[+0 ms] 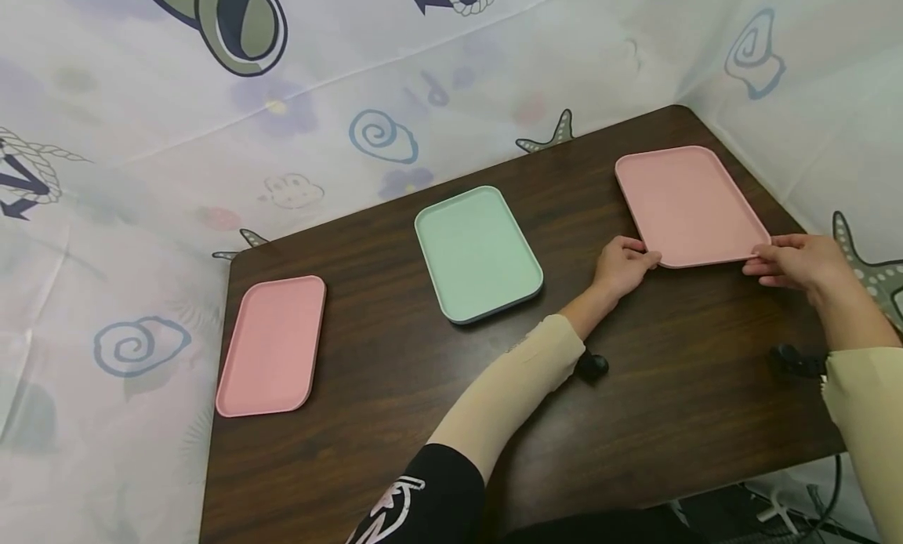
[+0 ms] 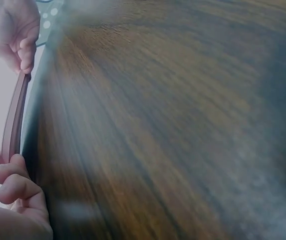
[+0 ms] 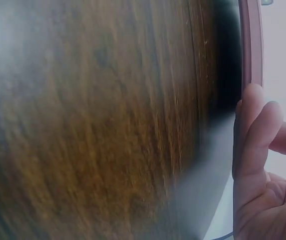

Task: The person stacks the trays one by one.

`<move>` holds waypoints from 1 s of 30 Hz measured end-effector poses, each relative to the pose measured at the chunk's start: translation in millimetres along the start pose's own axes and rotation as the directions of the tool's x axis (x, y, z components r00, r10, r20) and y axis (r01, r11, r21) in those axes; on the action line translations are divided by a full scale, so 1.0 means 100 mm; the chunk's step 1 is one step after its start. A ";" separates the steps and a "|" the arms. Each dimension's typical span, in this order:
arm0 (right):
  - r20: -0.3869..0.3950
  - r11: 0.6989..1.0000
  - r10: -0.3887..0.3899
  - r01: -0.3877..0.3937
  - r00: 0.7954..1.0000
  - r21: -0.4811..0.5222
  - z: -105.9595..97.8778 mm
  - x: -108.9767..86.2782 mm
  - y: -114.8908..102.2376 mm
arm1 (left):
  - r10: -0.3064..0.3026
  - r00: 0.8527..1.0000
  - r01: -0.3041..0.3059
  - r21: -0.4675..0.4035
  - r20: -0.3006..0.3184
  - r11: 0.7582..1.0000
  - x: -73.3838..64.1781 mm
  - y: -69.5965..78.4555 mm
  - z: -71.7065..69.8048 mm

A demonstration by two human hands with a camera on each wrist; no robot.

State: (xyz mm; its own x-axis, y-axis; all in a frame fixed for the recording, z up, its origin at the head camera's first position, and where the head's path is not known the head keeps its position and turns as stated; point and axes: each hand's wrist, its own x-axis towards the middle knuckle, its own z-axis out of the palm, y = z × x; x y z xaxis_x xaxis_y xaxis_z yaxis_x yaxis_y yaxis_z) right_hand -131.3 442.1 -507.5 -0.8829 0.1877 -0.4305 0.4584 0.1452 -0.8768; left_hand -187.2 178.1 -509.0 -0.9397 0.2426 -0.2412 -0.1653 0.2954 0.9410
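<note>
At the right end of the table, a pink rectangular tray (image 1: 691,207) with a low rim is held at its two near corners. My left hand (image 1: 622,266) pinches the near left corner, thumb at the rim and fingers curled under it. The near right corner is pinched by my right hand (image 1: 800,262), its thumb along the rim. In the left wrist view the tray's edge (image 2: 13,120) runs between both hands, close over the tabletop. The right wrist view shows the fingers (image 3: 255,130) beneath the tray's edge (image 3: 251,45).
A mint green tray (image 1: 478,254), apparently stacked on a darker one, lies mid-table. Another pink tray (image 1: 273,346) lies near the left edge. The dark wooden table (image 1: 395,403) meets printed cloth walls (image 1: 317,81) behind and at both sides. Cables (image 1: 832,489) hang below the right front edge.
</note>
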 end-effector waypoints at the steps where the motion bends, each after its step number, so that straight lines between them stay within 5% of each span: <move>1: -0.010 1.000 0.006 -0.006 1.000 0.011 0.01 -0.02 0.00 | 0.004 1.000 -0.004 -0.005 0.003 1.000 0.00 -0.01 -0.01; 14: -0.070 0.991 -0.080 0.072 0.994 -0.117 0.27 -0.38 -0.27 | -0.021 0.997 0.023 -0.028 0.076 0.999 -0.13 0.00 -0.18; 22: -0.025 0.985 -0.115 0.111 0.993 -0.134 0.35 -0.55 -0.28 | -0.080 0.981 0.106 -0.144 0.178 0.984 -0.33 -0.05 -0.36; 30: -0.002 0.981 -0.135 0.134 0.991 -0.139 0.53 -0.75 -0.24 | -0.054 0.960 0.113 -0.204 0.275 0.972 -0.62 -0.18 -0.64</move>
State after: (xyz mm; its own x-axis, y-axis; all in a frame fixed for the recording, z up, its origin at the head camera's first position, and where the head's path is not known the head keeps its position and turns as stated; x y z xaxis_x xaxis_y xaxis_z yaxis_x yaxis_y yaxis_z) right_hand -81.0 372.8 -465.6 -0.9366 0.1680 -0.3074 0.3458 0.3027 -0.8881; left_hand -144.9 98.4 -496.0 -0.8109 0.4706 -0.3477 -0.3281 0.1263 0.9362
